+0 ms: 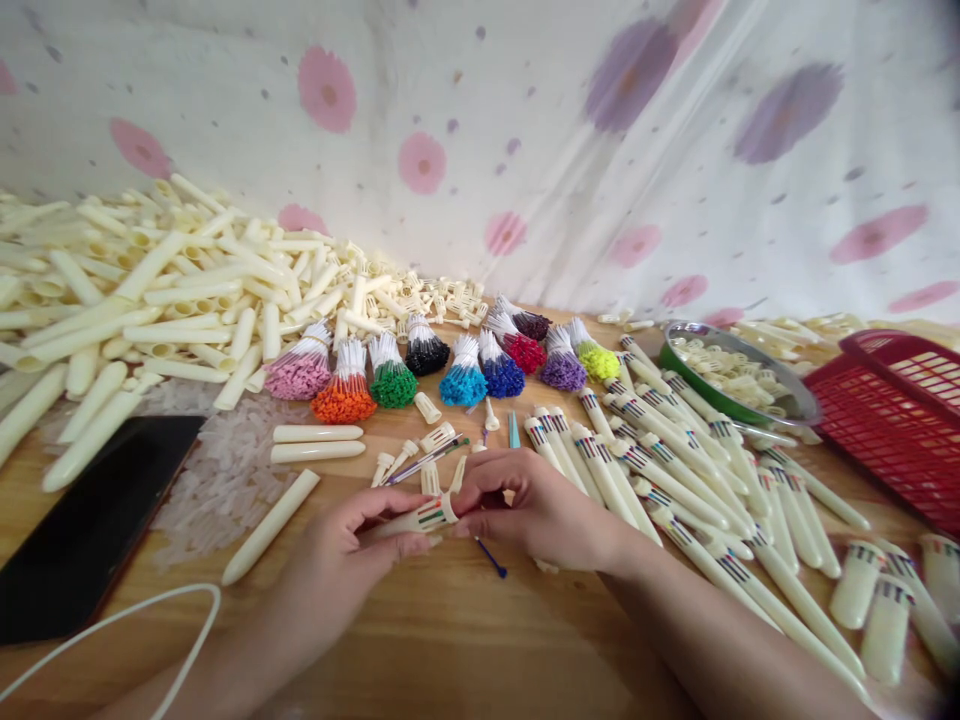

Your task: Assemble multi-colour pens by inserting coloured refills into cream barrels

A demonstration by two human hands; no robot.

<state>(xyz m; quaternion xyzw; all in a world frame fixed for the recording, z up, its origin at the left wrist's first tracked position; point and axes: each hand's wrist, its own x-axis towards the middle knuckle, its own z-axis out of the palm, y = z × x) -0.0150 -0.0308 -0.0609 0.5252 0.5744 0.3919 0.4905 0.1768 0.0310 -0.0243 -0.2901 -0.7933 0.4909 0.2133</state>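
Near the front middle of the table, a cream multicolour pen (429, 516) with coloured sliders lies across my two hands. The fingers of my left hand (358, 545) are wrapped round its barrel. My right hand (536, 512) pinches at its slider end; the fingertips hide what exactly they grip there. Just beyond the hands lie loose refills (426, 461), slotted cream collars (437, 436) and small cream end pieces (382, 467). A single blue refill (491, 558) rests below my right hand. Two cream barrels (317, 441) lie to the left, with another barrel (270, 527) nearer.
Colour-sorted refill bundles (394, 384) stand in an arc behind. A barrel heap (172, 275) and a dark phone (90, 520) are left. Several assembled pens (697, 470) cover the right, beside a green-sided bowl (670, 352) and red basket (900, 400). A white cable (212, 620) curves front left.
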